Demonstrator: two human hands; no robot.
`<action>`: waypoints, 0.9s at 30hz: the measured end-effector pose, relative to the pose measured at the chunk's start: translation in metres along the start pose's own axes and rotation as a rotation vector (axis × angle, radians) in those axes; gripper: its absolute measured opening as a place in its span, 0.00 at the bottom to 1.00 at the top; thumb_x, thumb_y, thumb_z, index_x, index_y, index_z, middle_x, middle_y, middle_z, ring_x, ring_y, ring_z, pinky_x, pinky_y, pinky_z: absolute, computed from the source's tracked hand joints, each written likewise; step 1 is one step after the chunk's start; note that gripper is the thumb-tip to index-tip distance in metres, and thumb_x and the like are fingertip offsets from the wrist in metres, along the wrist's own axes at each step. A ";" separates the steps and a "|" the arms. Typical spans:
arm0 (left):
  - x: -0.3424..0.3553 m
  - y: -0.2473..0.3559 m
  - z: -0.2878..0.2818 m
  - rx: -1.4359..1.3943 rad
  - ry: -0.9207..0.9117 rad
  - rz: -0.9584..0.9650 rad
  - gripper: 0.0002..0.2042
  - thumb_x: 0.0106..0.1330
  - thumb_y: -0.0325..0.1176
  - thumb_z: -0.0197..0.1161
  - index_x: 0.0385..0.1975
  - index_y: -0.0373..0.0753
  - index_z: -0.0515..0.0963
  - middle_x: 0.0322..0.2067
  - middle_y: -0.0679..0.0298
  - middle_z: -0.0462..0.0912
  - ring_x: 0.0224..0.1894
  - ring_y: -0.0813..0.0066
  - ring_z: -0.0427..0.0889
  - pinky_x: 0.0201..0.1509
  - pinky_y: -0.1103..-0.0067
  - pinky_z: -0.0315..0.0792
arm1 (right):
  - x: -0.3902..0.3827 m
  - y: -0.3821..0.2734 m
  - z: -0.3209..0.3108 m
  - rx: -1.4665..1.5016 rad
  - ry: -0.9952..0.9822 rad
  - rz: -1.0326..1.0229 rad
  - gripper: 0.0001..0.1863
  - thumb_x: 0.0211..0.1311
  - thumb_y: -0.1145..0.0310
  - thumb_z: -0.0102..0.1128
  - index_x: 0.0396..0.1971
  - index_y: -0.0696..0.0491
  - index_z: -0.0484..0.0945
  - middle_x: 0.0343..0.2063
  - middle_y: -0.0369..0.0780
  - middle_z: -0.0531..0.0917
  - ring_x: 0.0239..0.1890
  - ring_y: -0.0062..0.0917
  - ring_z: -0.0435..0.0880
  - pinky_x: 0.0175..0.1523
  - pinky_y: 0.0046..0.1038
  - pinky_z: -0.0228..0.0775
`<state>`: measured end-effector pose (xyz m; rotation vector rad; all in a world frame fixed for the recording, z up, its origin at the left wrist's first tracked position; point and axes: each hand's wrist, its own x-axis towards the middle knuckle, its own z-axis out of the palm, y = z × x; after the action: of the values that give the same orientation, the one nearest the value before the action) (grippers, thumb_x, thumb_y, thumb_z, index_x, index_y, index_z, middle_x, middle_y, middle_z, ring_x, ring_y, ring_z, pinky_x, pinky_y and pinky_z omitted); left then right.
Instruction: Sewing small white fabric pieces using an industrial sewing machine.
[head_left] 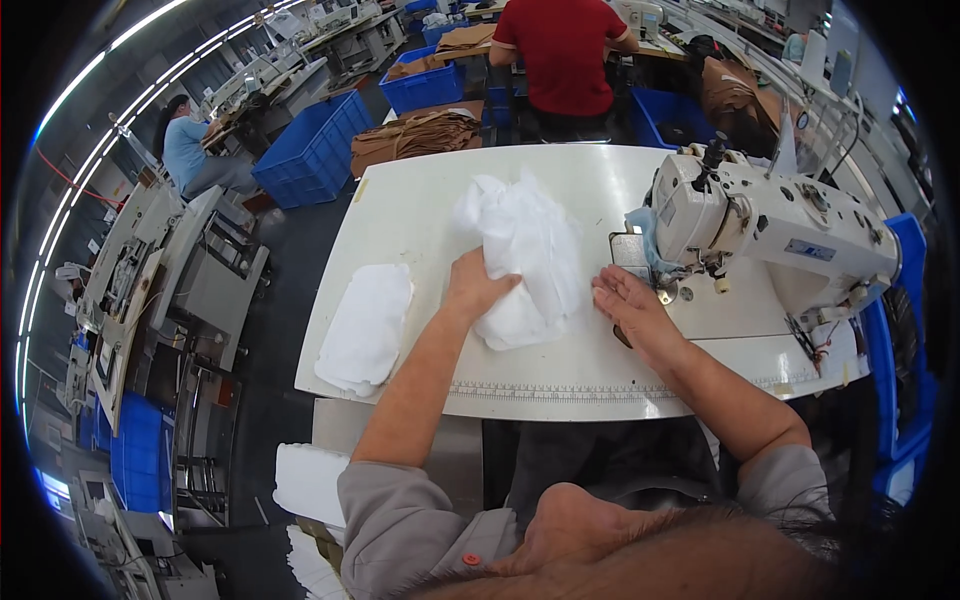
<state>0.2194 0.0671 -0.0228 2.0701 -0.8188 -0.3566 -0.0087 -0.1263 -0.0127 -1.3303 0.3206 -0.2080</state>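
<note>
A loose, crumpled bundle of white fabric (530, 265) stands at the middle of the pale sewing table (430, 195). My left hand (478, 288) grips its left side, thumb across the front and fingertips hidden in the folds. Just right of the bundle, my right hand (632, 308) is held open, fingers stretched out and apart from the fabric. Its fingertips are close to the metal plate (628, 250) of a white sewing machine (740, 215). Light blue cloth (645, 240) hangs at the machine's needle end. To the left lies a flat stack of white fabric pieces (366, 325).
A measuring scale (560, 392) runs along the table's front edge. More white pieces (308, 482) lie lower left, below the tabletop. Behind the table are brown fabric piles (420, 138), blue bins (315, 150) and a person in red (558, 55). Another person (185, 145) sits at far left.
</note>
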 end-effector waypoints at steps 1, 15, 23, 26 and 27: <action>-0.020 -0.005 0.002 -0.240 -0.046 -0.066 0.34 0.54 0.39 0.80 0.60 0.32 0.76 0.56 0.49 0.84 0.54 0.55 0.86 0.57 0.66 0.80 | -0.007 0.001 0.005 0.088 -0.017 -0.015 0.48 0.71 0.64 0.67 0.75 0.70 0.43 0.75 0.57 0.56 0.79 0.40 0.55 0.80 0.33 0.50; -0.220 0.096 0.059 -1.000 -0.096 -0.245 0.40 0.54 0.25 0.81 0.67 0.31 0.65 0.59 0.53 0.78 0.60 0.62 0.79 0.64 0.67 0.75 | -0.117 -0.015 0.027 0.429 -0.448 0.087 0.55 0.62 0.32 0.64 0.77 0.54 0.55 0.74 0.43 0.65 0.73 0.33 0.67 0.74 0.39 0.63; -0.205 0.164 0.096 -0.581 -0.146 0.002 0.38 0.57 0.20 0.77 0.67 0.26 0.63 0.61 0.48 0.74 0.62 0.58 0.76 0.68 0.64 0.69 | -0.181 -0.011 -0.042 0.624 -0.212 -0.265 0.55 0.56 0.43 0.78 0.73 0.57 0.57 0.68 0.44 0.70 0.70 0.31 0.69 0.74 0.35 0.63; -0.214 0.194 0.119 -0.380 -0.183 0.138 0.37 0.58 0.20 0.76 0.67 0.25 0.63 0.61 0.47 0.74 0.62 0.57 0.75 0.69 0.64 0.68 | -0.216 -0.013 -0.064 0.335 -0.032 -0.256 0.57 0.52 0.54 0.83 0.75 0.58 0.54 0.67 0.43 0.70 0.70 0.29 0.69 0.74 0.33 0.61; -0.216 0.202 0.132 -0.372 -0.206 0.153 0.37 0.58 0.20 0.76 0.67 0.25 0.63 0.61 0.47 0.74 0.62 0.57 0.75 0.69 0.64 0.68 | -0.225 -0.014 -0.073 0.324 0.019 -0.255 0.57 0.51 0.60 0.84 0.75 0.59 0.54 0.66 0.43 0.70 0.69 0.29 0.69 0.73 0.32 0.62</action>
<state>-0.0945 0.0454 0.0520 1.6338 -0.9475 -0.5965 -0.2445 -0.1223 0.0106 -1.0452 0.1244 -0.4666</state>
